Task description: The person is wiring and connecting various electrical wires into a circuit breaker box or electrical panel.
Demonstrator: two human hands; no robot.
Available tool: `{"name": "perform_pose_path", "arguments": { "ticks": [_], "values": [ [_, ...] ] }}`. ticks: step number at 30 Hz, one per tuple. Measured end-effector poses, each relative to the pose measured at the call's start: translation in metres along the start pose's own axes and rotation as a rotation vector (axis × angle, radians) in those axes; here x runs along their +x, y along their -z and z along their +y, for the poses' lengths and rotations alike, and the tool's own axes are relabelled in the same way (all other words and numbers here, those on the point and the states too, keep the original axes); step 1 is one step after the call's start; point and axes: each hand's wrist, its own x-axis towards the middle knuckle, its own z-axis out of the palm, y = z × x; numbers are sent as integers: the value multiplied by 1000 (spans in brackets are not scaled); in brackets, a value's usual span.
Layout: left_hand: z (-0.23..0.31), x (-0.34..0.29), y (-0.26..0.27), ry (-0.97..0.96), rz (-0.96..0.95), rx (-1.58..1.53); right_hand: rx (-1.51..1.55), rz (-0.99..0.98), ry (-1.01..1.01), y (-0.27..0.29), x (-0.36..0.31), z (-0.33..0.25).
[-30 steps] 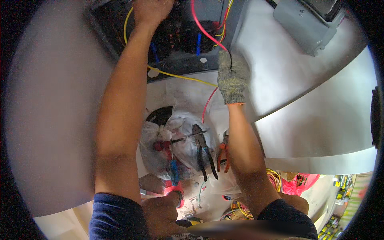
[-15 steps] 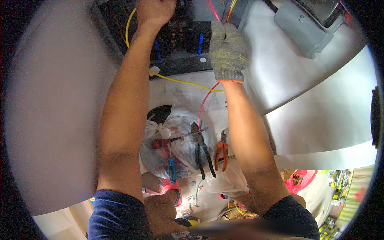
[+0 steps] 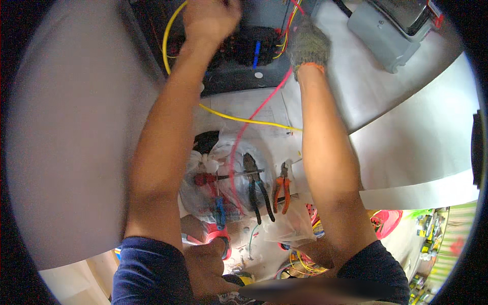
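My bare left hand (image 3: 211,23) is at the top edge, inside a dark grey electrical box (image 3: 229,85). Its fingers look curled, and what they hold is hidden. A knitted grey glove covers my right hand (image 3: 308,44) at the box's right side. That hand is closed round a red wire (image 3: 262,105), which hangs in a loose curve toward the tools below. Thin yellow and red wires (image 3: 286,38) run just left of the glove. A thicker yellow wire (image 3: 244,120) bends past my left wrist and crosses below the box toward my right forearm.
Black-handled pliers (image 3: 259,190), orange-handled cutters (image 3: 282,190), a red screwdriver (image 3: 206,179) and a blue-handled screwdriver (image 3: 219,211) lie below the box, partly on a plastic bag (image 3: 190,201). A grey metal housing (image 3: 378,38) sits at upper right. Coiled wires (image 3: 305,262) lie near my legs.
My right hand has moved up and right, drawing the red wire into a wider curve. My left hand has shifted slightly right. The yellow wire below the box has shifted lower.
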Motion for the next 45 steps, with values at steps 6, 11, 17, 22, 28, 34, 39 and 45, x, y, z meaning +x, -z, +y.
{"name": "perform_pose_path", "arguments": {
  "ticks": [6, 11, 17, 22, 28, 34, 39, 45],
  "values": [
    [36, -28, -19, -278, -38, 193, -39, 83, 75, 4, -6, 6],
    [61, -26, -37, 38, -306, -257, 53, 98, 76, 9, -11, -2],
    [95, -25, -59, 184, -499, -298, 1011, 157, -63, 10, -15, -17],
    [90, -20, -45, 287, -427, -247, 891, 50, -60, 25, -47, -22],
    [32, -12, -32, 346, -442, -568, 815, 118, 109, 29, -83, -66],
    [-3, 2, -18, 246, -368, -606, 633, -13, 351, 27, -61, -94],
    [16, 10, 27, 297, -419, -137, 423, -100, 430, 27, -48, -112],
    [22, 7, 62, 377, -341, 86, 689, -23, 222, 24, -51, -116]
  ]
}}
